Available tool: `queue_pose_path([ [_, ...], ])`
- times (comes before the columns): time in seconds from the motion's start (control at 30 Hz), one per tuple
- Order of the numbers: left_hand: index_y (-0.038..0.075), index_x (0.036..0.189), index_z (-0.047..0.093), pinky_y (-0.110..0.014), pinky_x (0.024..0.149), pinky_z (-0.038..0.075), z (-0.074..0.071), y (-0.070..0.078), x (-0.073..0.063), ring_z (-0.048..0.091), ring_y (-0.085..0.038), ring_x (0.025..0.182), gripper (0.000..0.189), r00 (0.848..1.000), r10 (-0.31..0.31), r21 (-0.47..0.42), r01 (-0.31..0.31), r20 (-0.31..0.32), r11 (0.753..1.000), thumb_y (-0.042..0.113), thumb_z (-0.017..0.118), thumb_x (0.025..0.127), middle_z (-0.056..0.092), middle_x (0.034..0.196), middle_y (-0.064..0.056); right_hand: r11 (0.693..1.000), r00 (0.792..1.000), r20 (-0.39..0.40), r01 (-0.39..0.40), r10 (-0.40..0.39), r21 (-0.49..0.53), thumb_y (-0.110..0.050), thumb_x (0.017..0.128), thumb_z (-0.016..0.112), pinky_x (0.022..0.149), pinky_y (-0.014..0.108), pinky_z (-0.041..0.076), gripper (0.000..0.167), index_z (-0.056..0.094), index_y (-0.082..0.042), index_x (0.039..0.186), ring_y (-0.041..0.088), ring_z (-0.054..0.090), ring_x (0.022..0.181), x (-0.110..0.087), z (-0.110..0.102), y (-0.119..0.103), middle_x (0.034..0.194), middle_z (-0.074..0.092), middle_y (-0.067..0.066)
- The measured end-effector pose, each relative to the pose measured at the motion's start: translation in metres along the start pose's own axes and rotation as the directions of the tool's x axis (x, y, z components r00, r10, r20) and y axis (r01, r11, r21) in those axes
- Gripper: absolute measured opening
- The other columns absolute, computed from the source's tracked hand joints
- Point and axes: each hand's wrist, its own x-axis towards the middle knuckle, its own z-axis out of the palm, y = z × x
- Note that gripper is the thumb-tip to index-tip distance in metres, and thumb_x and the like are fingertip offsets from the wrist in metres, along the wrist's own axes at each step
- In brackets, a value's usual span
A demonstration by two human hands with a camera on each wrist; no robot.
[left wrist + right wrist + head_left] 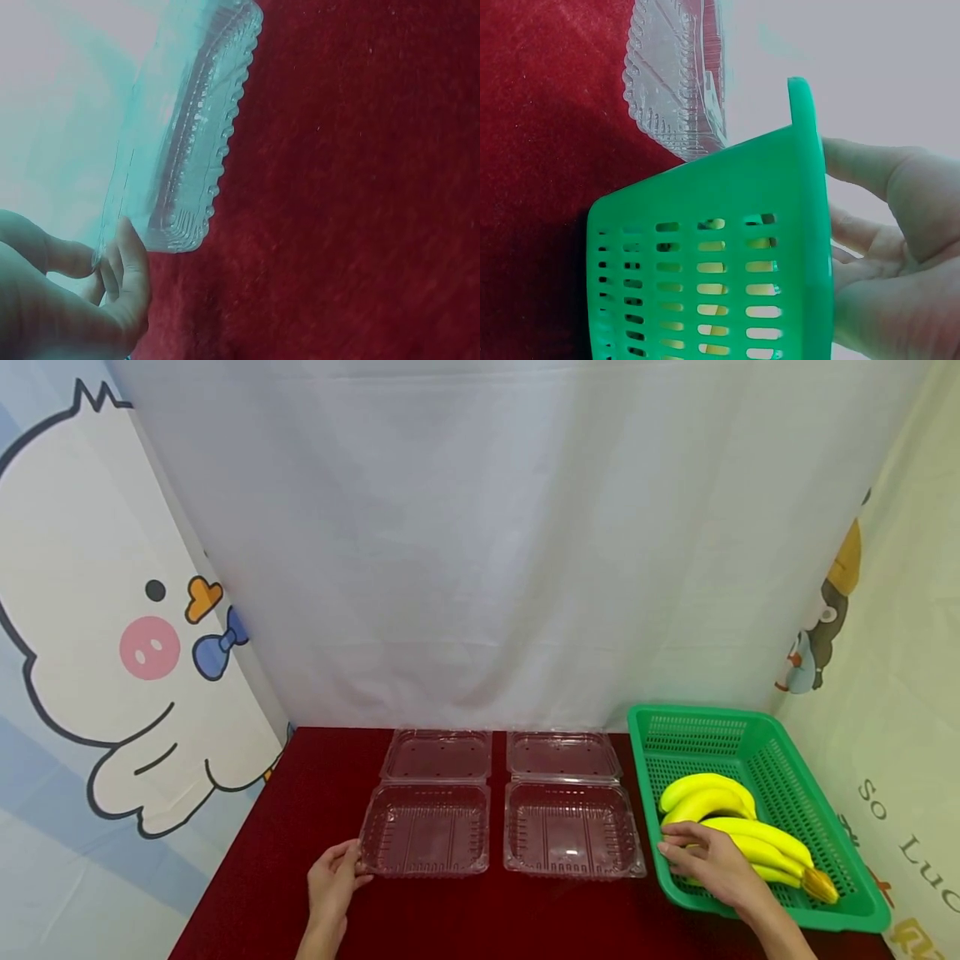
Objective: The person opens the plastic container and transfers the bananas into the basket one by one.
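My left hand [333,881] pinches the front left corner of a clear plastic clamshell box [431,839] between thumb and fingers; the left wrist view shows the box's ribbed side [202,135] tilted beside the fingers. The lid lies folded back behind the box. My right hand [708,864] is over the front left part of a green basket [795,760], fingers loosely bent. Below and beyond it lie yellow bananas [708,802] in bunches, partly covered by the hand. In the right wrist view the basket rim hides some fingers, and nothing is seen held.
A second clear clamshell box [573,843] stands with its lid back, between the first box and the basket. Dark red cloth [300,793] covers the table. A white curtain [450,543] hangs behind, with printed cartoon curtains at both sides.
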Motion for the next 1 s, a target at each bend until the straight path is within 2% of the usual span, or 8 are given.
queue_pose_path([
  [0.13,-0.016,0.130,0.054,-0.021,0.064,0.061,-0.002,0.004,0.000,0.064,-0.007,0.080,0.033,0.999,0.035,0.087,-0.033,-0.015,0.996,0.007,0.051,0.107,0.068,0.109,-0.023,1.000,1.000,-0.023,0.014,-0.014,0.006,-0.021,0.104,0.063,0.081,0.039,0.064,0.049,0.052,0.014,0.137,0.027,0.073,0.094,-0.002,-0.003,-0.001,0.118,0.064,0.023],
  [0.23,-0.014,0.128,0.058,-0.021,0.066,0.059,-0.003,0.008,-0.001,0.064,-0.008,0.083,0.032,0.997,0.065,0.177,-0.058,-0.030,0.982,0.009,0.053,0.106,0.068,0.112,-0.025,1.000,0.998,-0.050,0.027,-0.026,0.004,-0.018,0.105,0.062,0.082,0.038,0.064,0.046,0.052,0.015,0.136,0.026,0.073,0.095,-0.003,-0.003,-0.001,0.118,0.065,0.024],
  [0.4,-0.008,0.125,0.063,-0.020,0.068,0.052,-0.003,0.015,-0.002,0.064,-0.019,0.093,0.031,0.995,0.091,0.298,-0.074,-0.044,0.952,0.015,0.055,0.106,0.069,0.112,-0.022,0.999,0.993,-0.106,0.048,-0.050,-0.021,-0.018,0.105,0.062,0.083,0.036,0.064,0.043,0.055,0.014,0.133,0.026,0.072,0.096,-0.002,-0.003,-0.002,0.117,0.067,0.024],
  [0.53,-0.005,0.124,0.065,-0.023,0.071,0.049,-0.001,0.020,-0.002,0.064,-0.027,0.101,0.030,0.992,0.114,0.346,-0.091,-0.048,0.934,0.018,0.056,0.106,0.070,0.111,-0.020,0.992,0.984,-0.161,0.052,-0.070,-0.116,-0.026,0.105,0.063,0.078,0.031,0.063,0.042,0.060,0.008,0.129,0.024,0.071,0.095,-0.002,-0.003,-0.006,0.115,0.070,0.020],
  [0.63,-0.002,0.123,0.066,-0.026,0.072,0.050,0.000,0.023,-0.002,0.063,-0.024,0.098,0.030,0.990,0.131,0.379,-0.103,-0.051,0.920,0.020,0.057,0.105,0.070,0.111,-0.018,0.984,0.978,-0.193,0.049,-0.083,-0.173,-0.033,0.104,0.063,0.074,0.028,0.061,0.044,0.062,0.004,0.127,0.023,0.071,0.093,-0.002,-0.003,-0.007,0.114,0.071,0.018],
  [0.77,0.000,0.121,0.068,-0.027,0.073,0.050,0.001,0.026,-0.002,0.063,-0.018,0.093,0.029,0.984,0.167,0.422,-0.126,-0.061,0.898,0.021,0.058,0.104,0.070,0.110,-0.016,0.975,0.971,-0.213,0.068,-0.113,-0.210,-0.037,0.104,0.063,0.073,0.027,0.060,0.045,0.064,0.003,0.125,0.023,0.070,0.093,-0.001,-0.002,-0.009,0.112,0.071,0.016],
  [1.0,0.001,0.118,0.070,-0.025,0.074,0.052,0.005,0.034,-0.003,0.066,-0.026,0.097,0.025,0.966,0.248,0.449,-0.194,-0.066,0.873,0.019,0.061,0.103,0.072,0.110,-0.017,0.956,0.941,-0.262,0.146,-0.214,-0.253,-0.034,0.104,0.063,0.074,0.023,0.059,0.039,0.066,0.002,0.120,0.022,0.070,0.092,0.001,0.003,-0.013,0.108,0.071,0.015],
])
